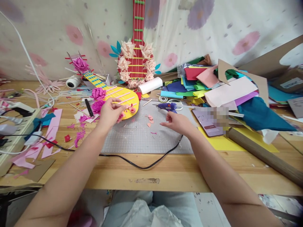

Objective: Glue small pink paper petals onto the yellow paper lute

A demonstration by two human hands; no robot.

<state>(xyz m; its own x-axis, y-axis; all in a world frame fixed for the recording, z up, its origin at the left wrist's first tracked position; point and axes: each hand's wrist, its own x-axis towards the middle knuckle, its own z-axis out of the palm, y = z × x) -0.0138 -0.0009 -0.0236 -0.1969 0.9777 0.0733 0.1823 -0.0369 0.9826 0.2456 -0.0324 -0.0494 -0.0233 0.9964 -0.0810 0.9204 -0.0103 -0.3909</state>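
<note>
A yellow paper guitar [133,94] with pink strips, magenta paper flowers [98,94] and a striped neck lies tilted at the left of the grey cutting mat [142,138]. My left hand [109,113] is over its body, thumb and fingers pinched together; whatever is between them is too small to make out. A small pink rose [132,109] sits just right of these fingertips. My right hand [177,122] is beside the handle of a blue glue gun [167,106], fingers apart and slightly bent, holding nothing visible. Small pink paper petals [150,119] lie between my hands.
A red paper guitar [137,63] with pale flowers leans on the back curtain. Coloured paper [189,83] is heaped at the right, behind a phone [208,123] and a brown tube [260,154]. A black cable [139,167] crosses the front. A power strip [21,135] lies left.
</note>
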